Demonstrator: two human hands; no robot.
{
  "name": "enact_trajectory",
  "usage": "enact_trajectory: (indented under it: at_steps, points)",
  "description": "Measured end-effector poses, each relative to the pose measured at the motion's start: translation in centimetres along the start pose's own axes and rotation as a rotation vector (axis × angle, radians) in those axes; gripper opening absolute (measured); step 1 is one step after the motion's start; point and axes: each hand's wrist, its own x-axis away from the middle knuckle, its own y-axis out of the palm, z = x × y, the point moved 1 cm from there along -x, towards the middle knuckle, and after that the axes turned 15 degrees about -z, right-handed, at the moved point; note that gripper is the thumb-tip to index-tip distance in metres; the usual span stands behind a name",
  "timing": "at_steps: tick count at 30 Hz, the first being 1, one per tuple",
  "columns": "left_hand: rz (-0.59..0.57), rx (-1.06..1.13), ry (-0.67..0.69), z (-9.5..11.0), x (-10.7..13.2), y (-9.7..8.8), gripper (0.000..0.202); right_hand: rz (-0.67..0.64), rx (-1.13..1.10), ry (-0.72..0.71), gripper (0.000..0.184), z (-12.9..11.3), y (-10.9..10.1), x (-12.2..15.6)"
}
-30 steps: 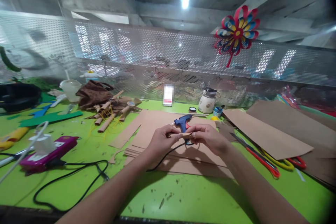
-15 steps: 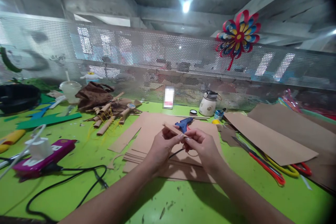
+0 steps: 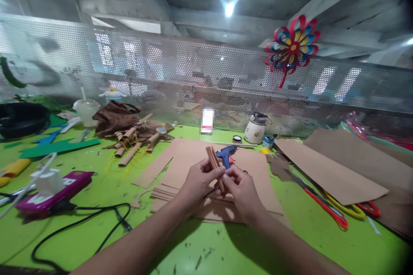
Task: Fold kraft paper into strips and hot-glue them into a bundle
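I have both hands raised over the middle of the tabletop (image 3: 187, 242), set in from its near edge. Between them is the folded brown strip (image 3: 213, 158), tilted, its ridged upper end leaning toward the far edge and a little left. My left hand (image 3: 198, 180) has its grip closed on the strip's left side, thumb along the front; my right hand (image 3: 243, 187) pinches lower down, the two thumbs meeting near the middle. I judge the double pinch keeps the narrow layers from springing apart; how many layers there are, I cannot tell.

Beneath lie the brown sheets (image 3: 254, 167), square to the near edge, probably so that they serve as a work surface. The blue glue gun (image 3: 226, 154) rests on them just beyond my fingers, close enough, I think, to need little reaching; the strip hides its nozzle. The power strip (image 3: 72, 184) sits toward the left edge, leaving the centre free of its bulk. Toward the right edge, the red-handled scissors (image 3: 325, 207) lie partly beside a loose sheet (image 3: 332, 172), handles toward the near right corner, seemingly for the right hand's convenience.
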Motion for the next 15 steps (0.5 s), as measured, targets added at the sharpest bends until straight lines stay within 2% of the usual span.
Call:
enact_trajectory:
  at_steps: [5, 9, 11, 15]
  points:
    - [-0.027, -0.018, -0.038, 0.3, -0.2, 0.0, 0.044, 0.019, -0.062, 0.016, 0.031, 0.4, 0.0, -0.2]
    - [-0.050, -0.058, -0.053, -0.2, -0.5, -0.4, 0.037, 0.037, -0.017, 0.036, 0.033, 1.0, -0.1, -0.3]
    - [-0.026, -0.053, -0.049, -0.4, -0.5, -0.5, 0.032, 0.035, 0.088, 0.031, 0.033, 1.3, -0.2, -0.3]
    - [0.032, -0.032, -0.045, -0.7, -0.4, -0.4, 0.027, -0.018, 0.459, -0.034, 0.031, 1.5, -0.4, -0.3]
